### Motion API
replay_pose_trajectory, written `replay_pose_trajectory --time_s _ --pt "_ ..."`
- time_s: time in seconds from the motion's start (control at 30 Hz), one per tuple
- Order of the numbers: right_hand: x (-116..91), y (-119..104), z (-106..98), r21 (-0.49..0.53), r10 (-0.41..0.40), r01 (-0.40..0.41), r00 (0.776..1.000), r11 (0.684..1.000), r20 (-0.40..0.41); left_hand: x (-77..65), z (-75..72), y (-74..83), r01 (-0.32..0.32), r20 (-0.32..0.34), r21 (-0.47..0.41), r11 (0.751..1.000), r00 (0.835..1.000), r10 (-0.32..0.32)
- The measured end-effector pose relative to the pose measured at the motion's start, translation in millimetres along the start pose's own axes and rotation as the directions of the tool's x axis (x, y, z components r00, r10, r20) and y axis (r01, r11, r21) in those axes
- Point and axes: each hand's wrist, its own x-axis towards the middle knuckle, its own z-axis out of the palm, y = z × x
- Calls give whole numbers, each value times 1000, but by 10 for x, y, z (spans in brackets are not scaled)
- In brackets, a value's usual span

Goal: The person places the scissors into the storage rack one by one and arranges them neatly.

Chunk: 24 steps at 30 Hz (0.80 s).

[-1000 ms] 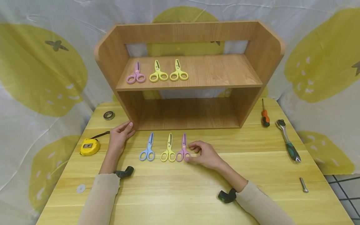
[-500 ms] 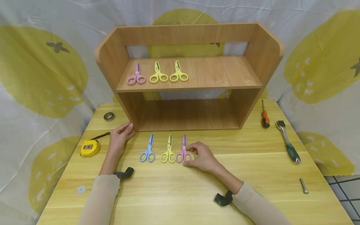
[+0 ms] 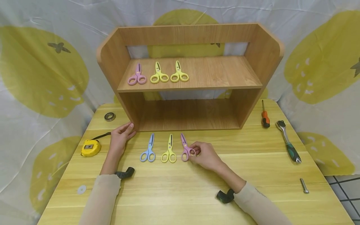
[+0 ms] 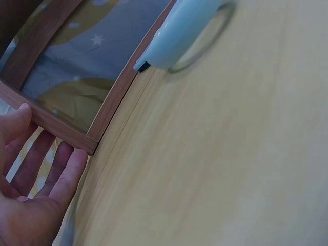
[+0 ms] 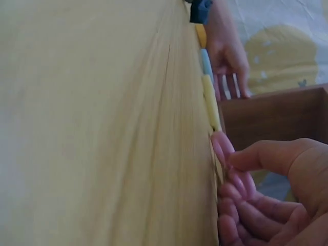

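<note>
Head view, and the right hand (image 3: 206, 154) has the pink scissors (image 3: 185, 145) pinched by the handle, thumb on one side and fingers on the other. The right wrist camera backs that up, with the thumb pressed to the pink loops. These scissors are at the right end of the front row, tilted with the tip leaning left; whether they touch the table (image 3: 168, 197), I cannot tell. Next along, well clear of the hand, lie the yellow scissors (image 3: 170, 149), then the blue scissors (image 3: 150, 147), all in front of the wooden shelf (image 3: 219, 73).

Over to the left hand (image 3: 119, 137): it rests against the shelf's lower left corner, fingers spread apart and fairly straight, thumb on the side panel's front edge in the left wrist view.

Up on the top board, a lilac pair (image 3: 138, 75) and two lemon pairs (image 3: 158, 74) stand in line on the left half. Out on the left side of the table: a metal ring (image 3: 109, 120), a yellow tape measure (image 3: 91, 148), a pale washer (image 3: 80, 190). Out on the right: an orange-handled screwdriver (image 3: 265, 120), a green-handled ratchet (image 3: 289, 144), and, nearest the person, a bolt (image 3: 304, 186).
</note>
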Motion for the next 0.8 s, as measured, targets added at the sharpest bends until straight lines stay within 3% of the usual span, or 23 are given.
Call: replay_pose_trajectory --time_s 0.37,0.8 --pt "-84 -40 -149 98 2 -6 999 995 45 12 10 -17 -5 4 4 1000 1000 5" --pt "-304 -579 -728 147 -138 138 990 979 -13 6 18 0 5 -6 15 1000 1000 -5"
